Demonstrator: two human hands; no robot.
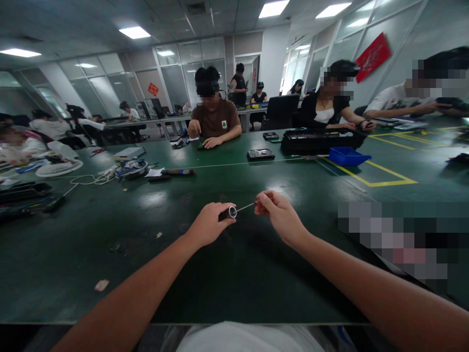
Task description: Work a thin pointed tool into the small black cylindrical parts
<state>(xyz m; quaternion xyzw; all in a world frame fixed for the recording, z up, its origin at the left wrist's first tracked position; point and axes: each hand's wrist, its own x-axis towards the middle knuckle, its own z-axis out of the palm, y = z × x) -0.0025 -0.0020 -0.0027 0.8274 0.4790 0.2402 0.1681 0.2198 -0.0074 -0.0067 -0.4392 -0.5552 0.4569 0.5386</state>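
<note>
Hands [208,224] apart: dark cylinder [232,212] in left, thin rod [245,207] between.

Left hand [208,223] curled in grip; right hand [279,215] pinching; forearms [158,281] angled inward.

head-worn view | close above green table [238,288] | faces forward and down | ceiling [161,14] distant

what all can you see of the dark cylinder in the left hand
The dark cylinder, perhaps plastic, has a pale ring around the end turned toward the right hand. It lies sideways, gripped and partly hidden by the left hand, over the green table. A thin rod from the right hand reaches the ringed end; whether it goes inside is unclear.
</note>
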